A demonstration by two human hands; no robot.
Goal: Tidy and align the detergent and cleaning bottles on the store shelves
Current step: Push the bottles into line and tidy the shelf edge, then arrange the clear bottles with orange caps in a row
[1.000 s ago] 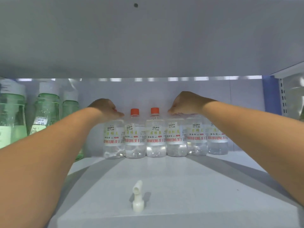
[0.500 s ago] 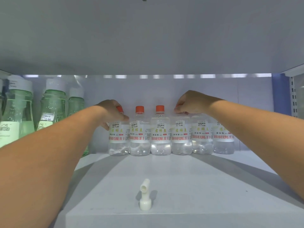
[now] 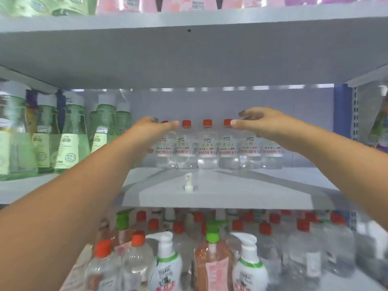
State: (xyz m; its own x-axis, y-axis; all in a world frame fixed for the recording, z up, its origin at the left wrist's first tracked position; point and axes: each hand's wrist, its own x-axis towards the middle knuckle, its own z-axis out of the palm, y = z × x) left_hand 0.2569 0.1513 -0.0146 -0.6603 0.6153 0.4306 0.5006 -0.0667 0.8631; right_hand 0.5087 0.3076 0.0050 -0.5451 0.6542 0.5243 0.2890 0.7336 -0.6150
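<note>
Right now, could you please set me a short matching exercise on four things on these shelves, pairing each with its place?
Things:
1. clear bottles
2. green bottles
3. white nozzle
4. pump bottles

Places:
A. alone near the front edge of the middle shelf
B. lower shelf, at the front
C. left end of the middle shelf
D. row at the back of the middle shelf

Pairs: 1-D, 2-C, 3-A, 4-B

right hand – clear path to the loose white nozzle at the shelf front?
Probably yes. The right hand hovers open by the clear bottles; bare shelf surrounds the white nozzle.
</note>
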